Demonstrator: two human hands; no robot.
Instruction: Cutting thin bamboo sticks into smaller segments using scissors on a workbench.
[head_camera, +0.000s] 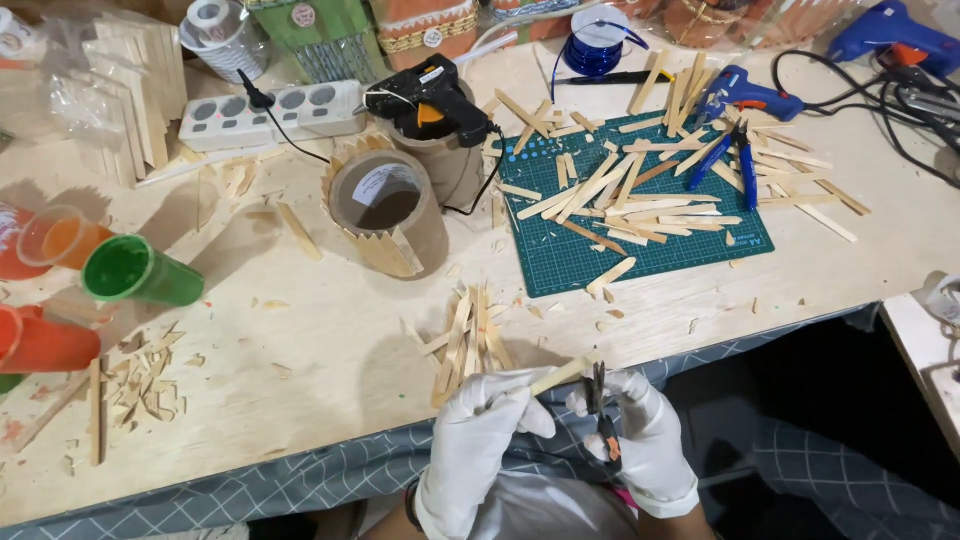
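Observation:
Both my hands wear white gloves near the table's front edge. My left hand (485, 435) pinches a short wooden craft stick (560, 376) that points up to the right. My right hand (650, 440) grips small black cutters (600, 395) with orange handles, jaws at the stick's end. Just beyond my hands lies a pile of cut sticks (468, 340). A cardboard tube (388, 212) with pointed sticks glued round its base stands mid-table.
A green cutting mat (640, 250) covered in several sticks lies to the right. Behind it are a black glue gun (432, 98), blue glue guns (750, 97), a power strip (270, 113) and cables. Green and orange plastic cups (140, 272) lie at left. Wood chips (140, 380) litter the front left.

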